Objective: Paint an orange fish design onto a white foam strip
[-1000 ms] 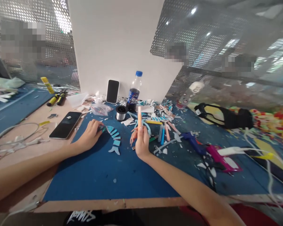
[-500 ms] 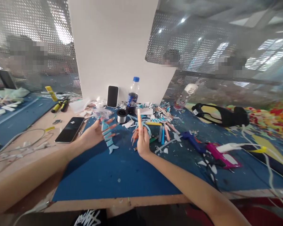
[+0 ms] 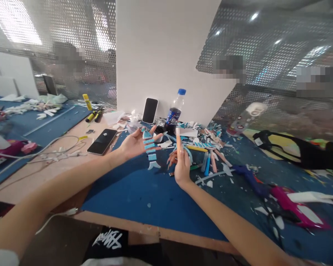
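Observation:
In the head view, my left hand [image 3: 131, 145] is palm up with fingers spread, holding a jointed blue-and-white fish [image 3: 150, 146] near its head end. The fish's banded body hangs down past the fingers, tail lowest. My right hand [image 3: 182, 170] is wrapped round a light-orange pen-like stick [image 3: 178, 140], which points upward; its exact kind is unclear. Beside the right hand's knuckles sits a brown, finger-like piece [image 3: 172, 158], partly hidden. A spool of wire [image 3: 158, 136] is half covered by the left fingers.
Behind the hands stand a cola bottle [image 3: 174, 114] and an upright phone [image 3: 150, 111]. Another phone [image 3: 102, 142] lies left. Foam scraps [image 3: 208, 135] and several coloured sticks [image 3: 207, 164] litter the mat. A blue glue gun [image 3: 251, 179] and pink power strip [image 3: 296, 207] lie right.
My view has swung left, so the scene sits further right. The fish now hangs with its banded side turned more toward me. Both hands keep their holds.

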Available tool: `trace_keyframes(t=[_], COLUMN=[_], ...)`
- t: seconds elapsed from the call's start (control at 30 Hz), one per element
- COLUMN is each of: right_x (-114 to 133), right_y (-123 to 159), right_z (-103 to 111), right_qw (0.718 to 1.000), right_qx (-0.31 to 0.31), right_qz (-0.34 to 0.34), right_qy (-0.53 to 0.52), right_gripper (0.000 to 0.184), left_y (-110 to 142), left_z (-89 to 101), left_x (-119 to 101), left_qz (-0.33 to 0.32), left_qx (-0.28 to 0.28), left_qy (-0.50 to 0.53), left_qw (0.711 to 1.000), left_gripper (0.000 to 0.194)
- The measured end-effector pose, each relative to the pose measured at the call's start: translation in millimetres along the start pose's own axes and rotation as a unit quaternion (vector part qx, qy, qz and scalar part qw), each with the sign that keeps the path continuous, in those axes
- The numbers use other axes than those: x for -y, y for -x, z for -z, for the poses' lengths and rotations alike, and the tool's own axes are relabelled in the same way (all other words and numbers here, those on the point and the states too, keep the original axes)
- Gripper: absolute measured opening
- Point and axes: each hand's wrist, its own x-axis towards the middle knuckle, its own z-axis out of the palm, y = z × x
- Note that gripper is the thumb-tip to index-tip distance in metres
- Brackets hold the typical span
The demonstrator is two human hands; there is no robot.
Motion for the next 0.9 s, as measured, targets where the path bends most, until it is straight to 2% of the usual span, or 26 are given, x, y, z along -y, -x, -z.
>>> trace_keyframes(t=[0.13,0.23,0.53,0.9], right_x=[3,5,13,4], right_y=[1,3,16,13], right_z=[-1,-2,-8,-9], right_qw=[1.0,0.999,0.998,0.998], right_qx=[0.017,0.029,0.044,-0.003], right_qz=[-0.009,-0.01,0.045,0.024], right_qy=[-0.014,-0.011,0.019,0.065], right_gripper=[0.038,0.038,0.034,0.028], left_y=[-4,-6,-4,-2], left_z=[30.4,42.0,38.8,45.0], left_x=[-10,-20,-20,-25], left_qz=[0.006,-0.007,-0.039,-0.074], left_qx=[-0.035,-0.044,-0.054,-0.063], left_qy=[-0.003,-0.007,-0.035,-0.05], left_qw=[0.999,0.999,0.997,0.994], left_gripper=[0.046,0.044,0.037,0.037])
